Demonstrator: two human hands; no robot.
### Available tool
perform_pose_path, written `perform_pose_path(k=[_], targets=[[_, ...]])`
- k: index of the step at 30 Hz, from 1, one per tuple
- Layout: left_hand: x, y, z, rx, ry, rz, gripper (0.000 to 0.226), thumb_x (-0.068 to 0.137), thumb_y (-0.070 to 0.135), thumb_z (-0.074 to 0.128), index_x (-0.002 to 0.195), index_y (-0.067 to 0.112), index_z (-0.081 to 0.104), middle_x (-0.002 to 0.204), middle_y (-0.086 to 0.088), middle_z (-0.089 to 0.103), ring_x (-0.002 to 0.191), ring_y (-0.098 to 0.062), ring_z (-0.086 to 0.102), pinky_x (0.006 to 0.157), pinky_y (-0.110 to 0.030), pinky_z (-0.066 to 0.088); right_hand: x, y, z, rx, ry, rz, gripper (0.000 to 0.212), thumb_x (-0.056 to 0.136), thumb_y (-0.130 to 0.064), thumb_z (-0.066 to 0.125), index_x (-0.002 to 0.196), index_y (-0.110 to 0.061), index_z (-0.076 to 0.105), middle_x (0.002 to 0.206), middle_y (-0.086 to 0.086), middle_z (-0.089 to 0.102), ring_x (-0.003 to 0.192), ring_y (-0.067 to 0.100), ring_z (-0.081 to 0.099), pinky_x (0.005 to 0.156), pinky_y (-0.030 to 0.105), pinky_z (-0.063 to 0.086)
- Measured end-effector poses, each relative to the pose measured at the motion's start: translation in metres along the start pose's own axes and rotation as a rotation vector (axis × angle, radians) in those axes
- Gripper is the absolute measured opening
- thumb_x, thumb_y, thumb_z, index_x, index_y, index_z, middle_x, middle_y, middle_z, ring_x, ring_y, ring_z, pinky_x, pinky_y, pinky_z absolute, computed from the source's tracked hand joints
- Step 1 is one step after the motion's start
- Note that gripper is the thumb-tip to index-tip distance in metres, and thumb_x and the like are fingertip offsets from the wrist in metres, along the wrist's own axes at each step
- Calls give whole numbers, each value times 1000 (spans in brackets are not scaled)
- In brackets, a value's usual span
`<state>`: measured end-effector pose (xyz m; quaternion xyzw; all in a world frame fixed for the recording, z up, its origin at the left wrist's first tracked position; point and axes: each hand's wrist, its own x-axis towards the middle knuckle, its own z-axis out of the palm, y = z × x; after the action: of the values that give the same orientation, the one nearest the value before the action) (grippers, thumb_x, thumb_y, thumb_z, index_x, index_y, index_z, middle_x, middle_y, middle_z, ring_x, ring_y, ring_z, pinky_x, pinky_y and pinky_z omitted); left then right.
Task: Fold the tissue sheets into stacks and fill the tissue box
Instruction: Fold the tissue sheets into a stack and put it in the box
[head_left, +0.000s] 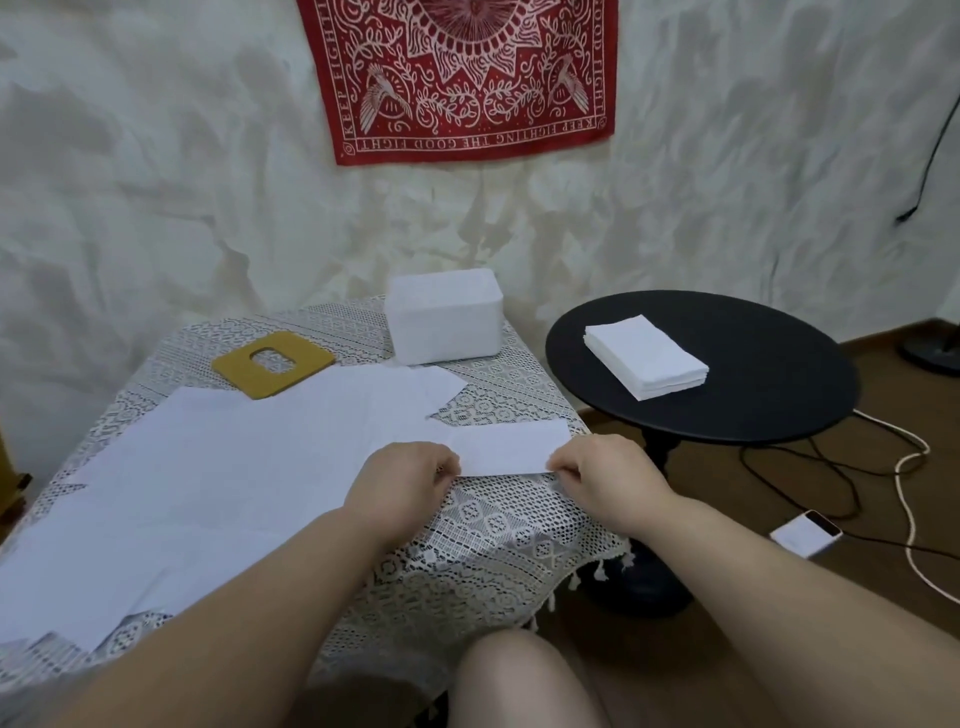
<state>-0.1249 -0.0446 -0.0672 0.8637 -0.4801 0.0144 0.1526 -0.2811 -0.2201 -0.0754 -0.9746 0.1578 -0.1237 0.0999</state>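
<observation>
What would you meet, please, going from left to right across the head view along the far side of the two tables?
Yellow lid → white tissue box → folded tissue stack on the black round table.

This is a room in a home, lived-in and informal. A red printed bandana hangs as decoration on a rough white wall, and a lace cloth with tassels covers the table. Beside it a small round black side table stands on a dark wooden floor, where charging cables and a power bank lie loose.
</observation>
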Motion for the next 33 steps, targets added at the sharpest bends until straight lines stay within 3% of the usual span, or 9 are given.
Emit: perform_pose_path(k=[4, 6, 11, 15, 17, 21, 25, 28, 33], targets=[[1, -4, 3, -33, -31, 41, 21, 92, 30, 53, 90, 19, 70, 115, 4, 66, 102, -14, 59, 87, -31, 47, 3, -4, -3, -3, -8, 19, 30, 91, -32, 49, 77, -14, 68, 77, -2, 65, 73, 19, 59, 65, 34, 49], [4, -5, 4, -16, -28, 49, 27, 95, 35, 47, 109, 24, 68, 135, 7, 54, 122, -11, 49, 99, -26, 39, 7, -8, -4, -18, -18, 34, 30, 93, -31, 47, 80, -12, 67, 82, 1, 65, 79, 20, 59, 69, 34, 49], [7, -4, 8, 155, -193, 37, 46, 100, 38, 33, 146, 31, 30, 157, 9, 18, 145, -14, 13, 117, -43, 15, 19, -18, 1, 21, -130, 17, 37, 99, -25, 41, 134, -17, 48, 149, -3, 36, 138, 18, 29, 106, 31, 32], [4, -6, 11, 157, -248, 11, 46, 102, 39, 25, 148, 33, 24, 158, 10, 14, 146, -16, 7, 117, -50, 8, 18, -16, 13, -10, -216, 39, 17, 98, -24, 36, 100, -16, 50, 112, 1, 51, 119, 26, 44, 80, 33, 38], [3, -8, 12, 143, -247, 9, 47, 102, 39, 24, 148, 34, 22, 158, 11, 13, 146, -15, 6, 117, -50, 7, 16, -15, 15, 0, -210, 49, 16, 98, -23, 36, 92, -14, 47, 109, 4, 51, 117, 26, 44, 81, 37, 42], [1, -9, 15, 108, -229, 5, 47, 102, 38, 24, 148, 35, 21, 158, 10, 11, 146, -16, 1, 117, -49, 6, 15, -16, 13, 3, -212, 32, 21, 99, -23, 35, 104, -12, 52, 122, 6, 51, 127, 24, 39, 90, 37, 41], [-6, -17, 9, 80, -164, 3, 48, 100, 40, 31, 147, 35, 24, 159, 6, 8, 146, -17, -1, 118, -46, 10, 19, -22, 10, -11, -205, 41, 25, 98, -28, 36, 104, -12, 54, 111, 0, 53, 116, 27, 48, 83, 37, 42], [-14, -36, -4, 30, -35, -40, 50, 98, 41, 41, 146, 34, 30, 158, 7, 14, 146, -15, 4, 117, -39, 15, 27, -40, 7, 27, -91, 35, 38, 98, -35, 41, 131, -19, 49, 141, -3, 46, 131, 19, 41, 100, 33, 37], [-36, -88, -32, 18, 62, -215, 60, 89, 44, 58, 143, 30, 36, 155, 8, 25, 143, -11, 20, 112, -30, 23, 50, -101, 13, 94, -49, -96, 46, 94, -37, 52, 137, -21, 46, 136, -1, 53, 123, 19, 49, 99, 32, 39]])
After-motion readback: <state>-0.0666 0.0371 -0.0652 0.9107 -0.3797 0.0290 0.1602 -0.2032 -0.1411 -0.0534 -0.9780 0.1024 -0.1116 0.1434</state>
